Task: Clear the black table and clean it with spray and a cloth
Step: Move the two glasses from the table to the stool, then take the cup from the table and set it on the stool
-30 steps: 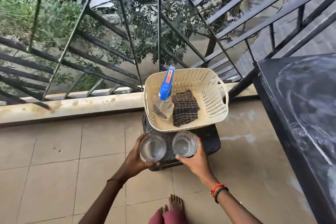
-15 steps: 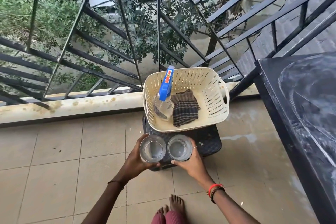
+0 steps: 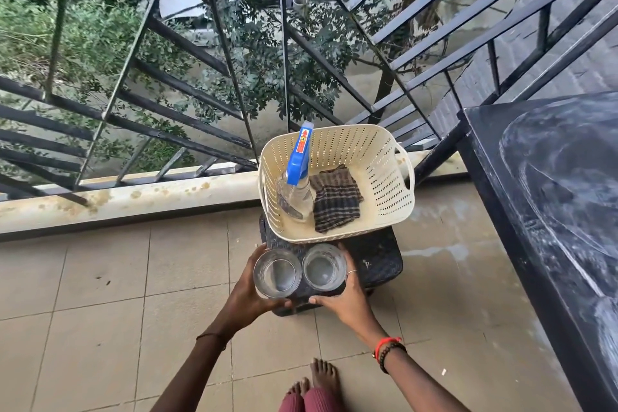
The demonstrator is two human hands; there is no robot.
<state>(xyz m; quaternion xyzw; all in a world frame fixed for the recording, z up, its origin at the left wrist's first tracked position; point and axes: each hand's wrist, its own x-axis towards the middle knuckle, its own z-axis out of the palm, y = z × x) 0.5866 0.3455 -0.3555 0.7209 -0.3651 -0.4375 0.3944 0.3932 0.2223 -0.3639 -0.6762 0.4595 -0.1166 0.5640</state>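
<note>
- Glass is the hazard at the left. The left hand (image 3: 249, 294) curls its fingers round the left tumbler (image 3: 277, 273), with the thumb on the near side and the fingertips at the far rim. That tumbler hangs over the near left corner of the dark stool (image 3: 378, 264), and it is not clear whether it rests there. If released so close to the edge, it could tip onto the tiles (image 3: 100, 311) and break.
- Just right of those fingers is the right tumbler (image 3: 324, 266), touching the first or nearly so. A nudge between the two could chip a rim. The right hand (image 3: 344, 301) wraps it, thumb near and ringed finger along its right wall.
- Beyond both sets of fingertips, the cream basket (image 3: 384, 157) covers most of the stool, leaving only a narrow strip for the tumblers. Inside, the spray bottle (image 3: 296, 184), with its blue trigger head, leans at the left wall. The folded checked cloth (image 3: 336, 199) lies against it.
- Well apart, to the right of the right hand's fingers, stands the black table (image 3: 551, 194). The part in view holds nothing, but pale swirls and streaks dull its top, so the wiping seems not yet done.
</note>
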